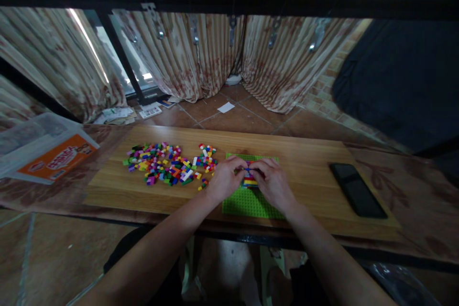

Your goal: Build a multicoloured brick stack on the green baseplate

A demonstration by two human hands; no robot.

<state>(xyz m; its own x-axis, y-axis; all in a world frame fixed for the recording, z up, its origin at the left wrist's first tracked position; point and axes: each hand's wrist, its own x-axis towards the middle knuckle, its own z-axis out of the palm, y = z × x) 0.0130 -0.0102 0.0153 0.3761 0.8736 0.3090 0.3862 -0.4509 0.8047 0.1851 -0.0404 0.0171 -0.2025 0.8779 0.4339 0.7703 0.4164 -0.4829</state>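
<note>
Directly between left fingers [240, 164], right fingers [261, 167]: brick stack [250, 181].

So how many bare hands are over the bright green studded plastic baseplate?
2: the left hand at the left of the small multicoloured plastic-brick build, the right hand at its right. Neither hand is hidden, though some fingertips are.

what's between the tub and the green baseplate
In the head view, loose bricks lie there on the board; the left hand is over the left edge of the baseplate.
</note>
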